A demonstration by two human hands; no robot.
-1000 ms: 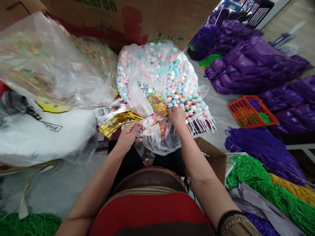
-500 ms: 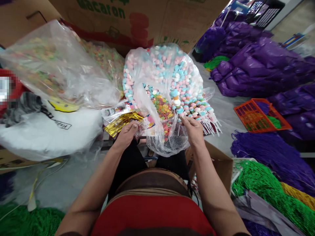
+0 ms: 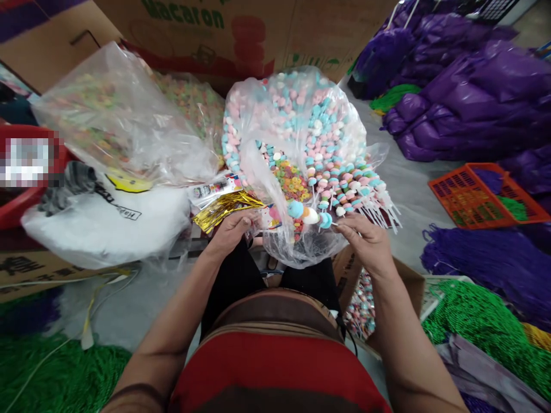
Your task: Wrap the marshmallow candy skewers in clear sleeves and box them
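Note:
My right hand pinches the thin white stick of a candy skewer, threaded with blue, white and orange pieces and lying nearly level. The skewer's far end meets a small printed packet, pinched by my left hand; whether the tip is inside I cannot tell. Beside my left hand lie gold foil ties and a stack of printed packets. Ring-shaped candies sit in clear plastic behind the skewer. More loaded candy skewers lie beyond my right hand, white sticks pointing right.
A large clear bag of pastel candies stands behind, against a cardboard carton. At left are a bag of ring candies, a white bundle and a red basin. An orange basket and purple sacks lie right.
My right hand has moved right and slightly down. The skewer it holds has swung from upright to nearly level, its candies now at the packet. My left hand keeps hold of the packet.

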